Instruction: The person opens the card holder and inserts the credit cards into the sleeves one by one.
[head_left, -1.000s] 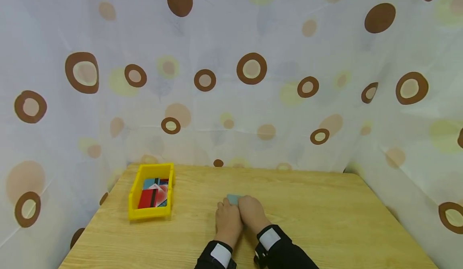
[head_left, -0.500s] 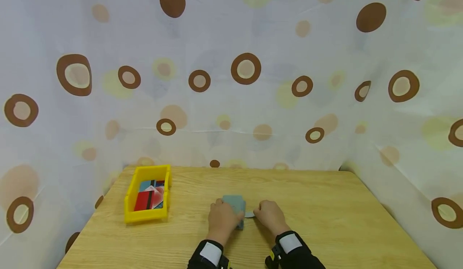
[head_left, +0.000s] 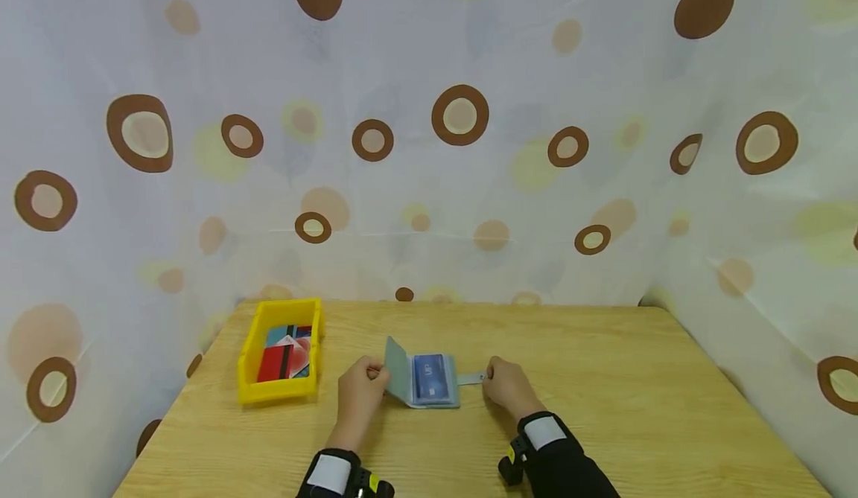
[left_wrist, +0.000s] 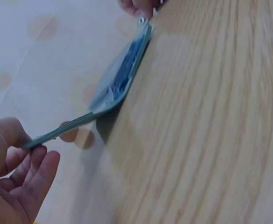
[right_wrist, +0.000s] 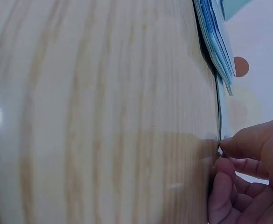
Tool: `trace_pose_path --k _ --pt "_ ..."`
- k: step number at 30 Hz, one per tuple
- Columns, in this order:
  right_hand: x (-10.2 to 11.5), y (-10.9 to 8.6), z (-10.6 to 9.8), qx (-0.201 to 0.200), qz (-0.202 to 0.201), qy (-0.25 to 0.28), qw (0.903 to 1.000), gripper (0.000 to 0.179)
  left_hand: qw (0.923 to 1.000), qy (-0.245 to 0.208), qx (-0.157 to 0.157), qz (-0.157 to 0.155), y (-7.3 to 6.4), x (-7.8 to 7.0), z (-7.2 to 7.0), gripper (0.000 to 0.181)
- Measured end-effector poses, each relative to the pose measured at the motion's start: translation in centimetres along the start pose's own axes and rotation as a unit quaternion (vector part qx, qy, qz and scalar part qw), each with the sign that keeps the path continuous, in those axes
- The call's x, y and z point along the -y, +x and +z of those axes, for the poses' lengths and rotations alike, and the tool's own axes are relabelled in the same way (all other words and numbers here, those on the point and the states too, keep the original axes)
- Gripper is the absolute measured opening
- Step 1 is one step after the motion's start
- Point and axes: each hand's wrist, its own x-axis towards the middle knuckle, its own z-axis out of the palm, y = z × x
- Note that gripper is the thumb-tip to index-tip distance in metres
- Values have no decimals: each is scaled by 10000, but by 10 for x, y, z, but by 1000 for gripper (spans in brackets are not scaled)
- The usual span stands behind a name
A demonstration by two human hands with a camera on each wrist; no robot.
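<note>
A pale blue-green card holder lies opened on the table, its left cover tilted up. Inside its clear sleeve a blue card shows. My left hand pinches the cover's outer edge between thumb and fingers; the left wrist view shows this left hand at the thin edge. On the other side my right hand pinches the end of the closure strap, which stretches out to the right. In the right wrist view the thumb and finger of the right hand meet at the strap's tip.
At the left of the wooden table stands a yellow bin. It holds several cards, among them a red card with a dark stripe. Patterned white curtains enclose the table at the back and sides.
Both hands started together over the card holder. My right hand drew the strap out to the right, then my left hand swung the cover open to the left, uncovering the blue card.
</note>
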Motion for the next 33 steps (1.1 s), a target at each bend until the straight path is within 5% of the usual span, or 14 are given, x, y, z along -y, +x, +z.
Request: trace_pose_path --k 7,25,28,33 --pt "-3 5 -5 74 38 21 10000 11 9923 1089 -597 -16 9 10 -4 4" --pt "-5 3 -3 227 -80 -206 9995 12 9860 1628 -276 -249 12 17 -3 8" --pt "-3 3 -3 304 -109 -83 9994 6 9766 2120 -281 219 12 12 1 5" --pt "2 0 -3 582 -67 236 9980 54 9377 2932 -569 1778 2 -6 28 10"
